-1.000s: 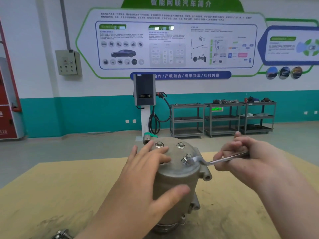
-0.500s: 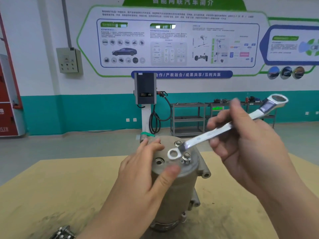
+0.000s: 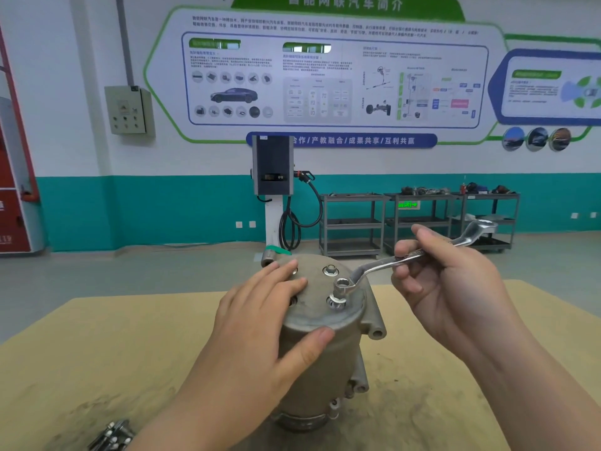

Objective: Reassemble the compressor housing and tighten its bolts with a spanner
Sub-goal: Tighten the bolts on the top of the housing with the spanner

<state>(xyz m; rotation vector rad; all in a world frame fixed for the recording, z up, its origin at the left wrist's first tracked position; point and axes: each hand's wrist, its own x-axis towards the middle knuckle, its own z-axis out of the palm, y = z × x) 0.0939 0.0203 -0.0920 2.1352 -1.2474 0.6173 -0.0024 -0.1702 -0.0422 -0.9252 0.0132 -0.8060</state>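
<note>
Head view: the compressor housing (image 3: 325,349) stands upright on the tan table (image 3: 81,346). The left hand (image 3: 260,323) lies flat over its top, hiding the bolt holes there. The right hand (image 3: 452,288) grips the spanner (image 3: 409,255), ring end on the raised bolt (image 3: 338,296). Loose bolts (image 3: 112,436) are cut off at the housing's lower left

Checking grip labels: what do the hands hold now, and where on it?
Right hand grips the spanner mid-shank. Left hand rests spread on the compressor housing top, thumb on its side.
</note>
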